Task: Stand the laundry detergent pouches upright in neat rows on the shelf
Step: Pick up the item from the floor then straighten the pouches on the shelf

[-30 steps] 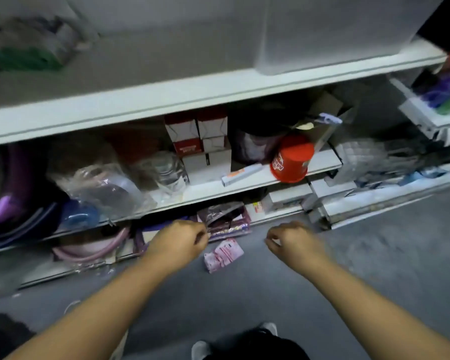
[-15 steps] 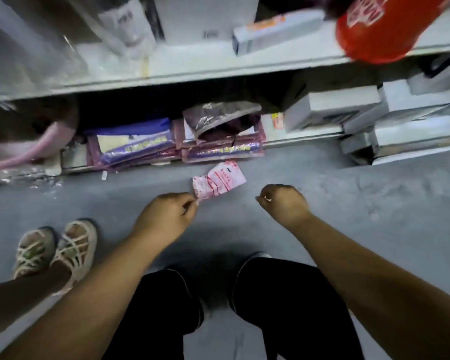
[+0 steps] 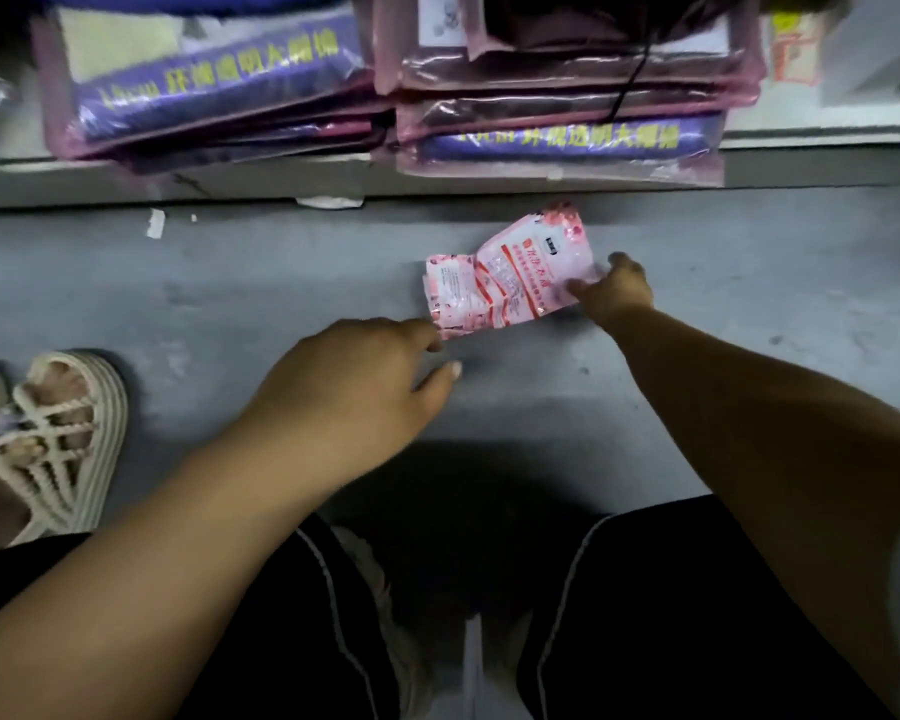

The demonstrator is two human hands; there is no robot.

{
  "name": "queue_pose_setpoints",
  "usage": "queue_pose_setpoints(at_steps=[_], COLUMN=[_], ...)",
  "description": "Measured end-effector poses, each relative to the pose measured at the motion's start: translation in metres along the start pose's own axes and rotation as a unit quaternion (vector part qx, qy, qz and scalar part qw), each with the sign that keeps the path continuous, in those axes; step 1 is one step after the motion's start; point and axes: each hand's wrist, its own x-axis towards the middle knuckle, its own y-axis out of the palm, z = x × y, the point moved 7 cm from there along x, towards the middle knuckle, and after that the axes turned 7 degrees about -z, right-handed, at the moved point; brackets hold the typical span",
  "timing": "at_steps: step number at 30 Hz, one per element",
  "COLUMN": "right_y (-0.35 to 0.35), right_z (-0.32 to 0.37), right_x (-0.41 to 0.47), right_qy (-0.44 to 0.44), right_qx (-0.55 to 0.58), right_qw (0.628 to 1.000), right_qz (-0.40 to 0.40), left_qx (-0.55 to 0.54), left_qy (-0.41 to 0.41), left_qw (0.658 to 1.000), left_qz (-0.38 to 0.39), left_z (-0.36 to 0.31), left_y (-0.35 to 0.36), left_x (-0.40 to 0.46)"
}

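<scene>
Two pink and white detergent pouches point(image 3: 510, 283) lie flat and overlapping on the grey floor, just in front of the bottom shelf point(image 3: 281, 181). My right hand point(image 3: 617, 293) is at the right edge of the larger pouch, with thumb and fingers closed on that edge. My left hand point(image 3: 354, 381) reaches in from the lower left. Its fingers are extended and its index fingertip touches the lower left corner of the pouches. Both hands are slightly blurred.
Stacks of flat purple and pink plastic packs point(image 3: 214, 80) fill the bottom shelf, and a second stack point(image 3: 567, 132) overhangs its front edge. Another person's sandalled foot point(image 3: 53, 439) stands at the left. My knees in black shorts point(image 3: 671, 615) are below.
The view has dropped from the upper shelves down close to the floor. Both hands have moved forward to the pouches, the right from hanging loosely curled to gripping their right edge.
</scene>
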Motion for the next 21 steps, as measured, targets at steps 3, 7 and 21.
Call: queue_pose_setpoints(at_steps=[3,7,21], right_y=[0.011,0.010,-0.045], right_z=[-0.002,-0.005,0.074], right_x=[0.011,0.002,-0.141], right_qy=[0.044,0.023,-0.033], right_qx=[0.055,-0.060,0.238], right_qw=[0.997,0.997,0.932], right_qz=[0.009,0.053,0.273], left_qx=[-0.008,-0.019,-0.047], left_qy=[0.003,-0.010,-0.012], left_qw=[1.000,0.999,0.991], left_qz=[0.025,0.034,0.127], left_z=[0.003,0.008,-0.010], left_y=[0.002,-0.003,-0.022], left_x=[-0.009,-0.008,-0.007])
